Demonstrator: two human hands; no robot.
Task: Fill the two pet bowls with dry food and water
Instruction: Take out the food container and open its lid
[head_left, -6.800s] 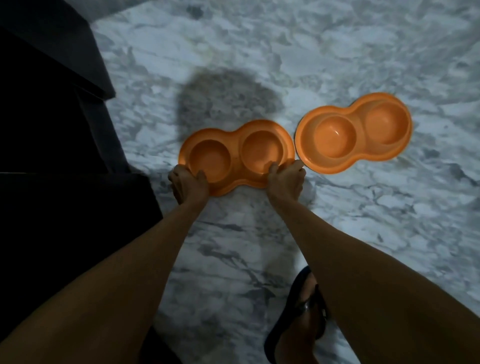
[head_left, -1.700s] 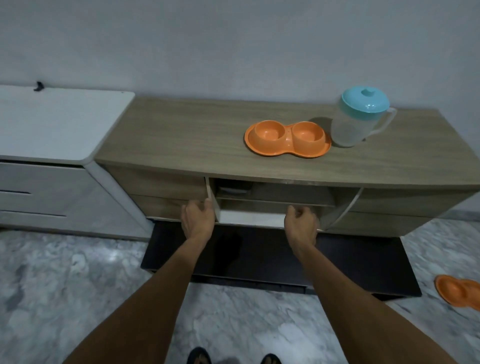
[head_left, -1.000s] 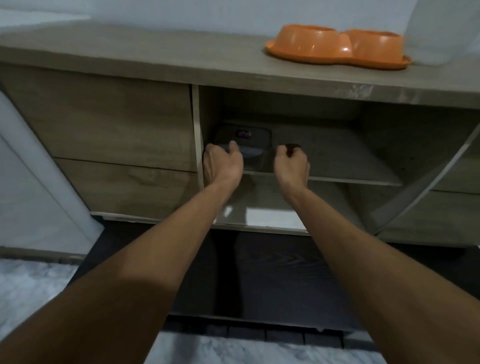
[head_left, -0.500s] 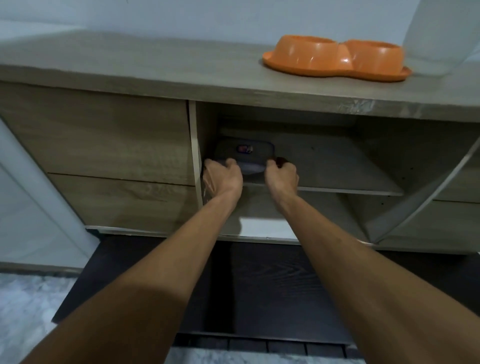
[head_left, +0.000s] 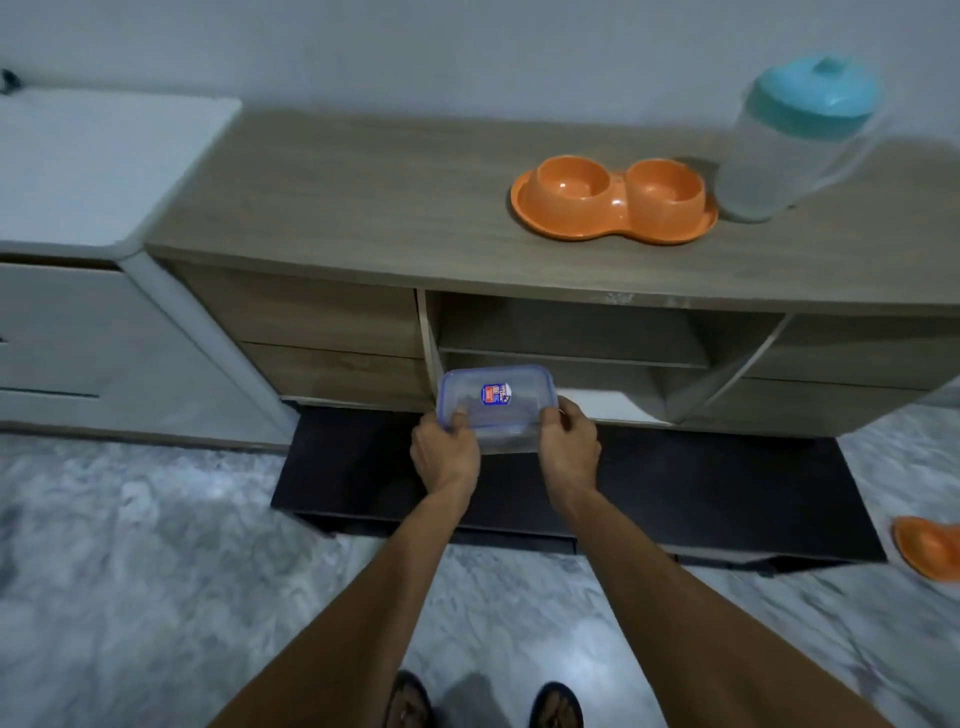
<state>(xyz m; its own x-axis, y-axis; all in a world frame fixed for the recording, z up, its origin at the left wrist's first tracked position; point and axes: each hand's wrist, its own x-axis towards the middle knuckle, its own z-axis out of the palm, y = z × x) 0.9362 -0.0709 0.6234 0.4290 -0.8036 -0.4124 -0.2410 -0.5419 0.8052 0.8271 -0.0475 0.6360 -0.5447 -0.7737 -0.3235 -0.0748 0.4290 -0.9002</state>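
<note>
A clear lidded plastic container (head_left: 498, 402) with a blue rim and a small sticker is held in front of the open cabinet shelves. My left hand (head_left: 444, 452) grips its left end and my right hand (head_left: 569, 447) grips its right end. Its contents are too blurred to tell. An orange double pet bowl (head_left: 613, 205) sits empty on the wooden cabinet top (head_left: 337, 208). Right of it stands a clear pitcher (head_left: 795, 145) with a teal lid.
A second orange double bowl (head_left: 930, 553) lies on the marble floor at the far right. A white cabinet (head_left: 93, 171) adjoins the wooden one on the left. A dark low platform (head_left: 701, 493) runs under the cabinet. My feet (head_left: 483, 706) stand on the floor below.
Both hands have pulled the container off the shelf and out in front of the cabinet. The view has risen and backed away, so the pitcher and floor show again.
</note>
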